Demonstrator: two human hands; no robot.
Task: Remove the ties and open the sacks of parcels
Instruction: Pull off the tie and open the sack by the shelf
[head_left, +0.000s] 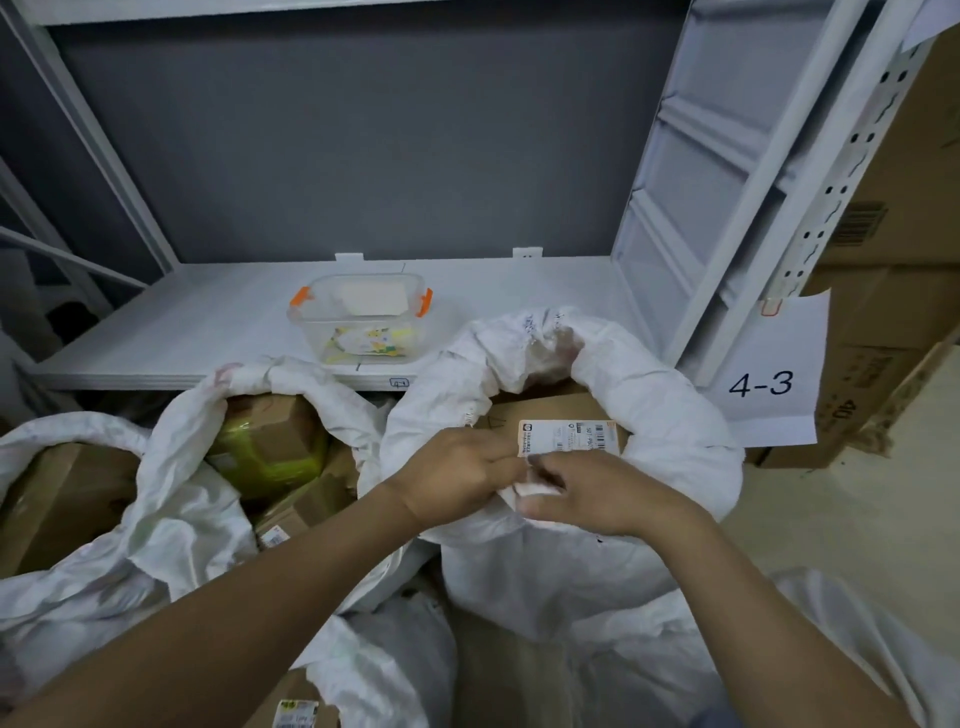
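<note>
A white woven sack stands open in the middle right, its rim rolled down around a cardboard box with a shipping label. My left hand and my right hand meet at the near rim and both pinch a fold of the sack cloth between them. Left of it, a second open sack shows brown boxes and a yellow-green parcel. A third open sack lies at the far left with a box inside. No tie is visible on any sack.
A clear plastic tub with orange clips sits on the low white shelf behind the sacks. A white rack upright and stacked cardboard cartons stand on the right, with a paper marked 4-3. More sacks lie near my feet.
</note>
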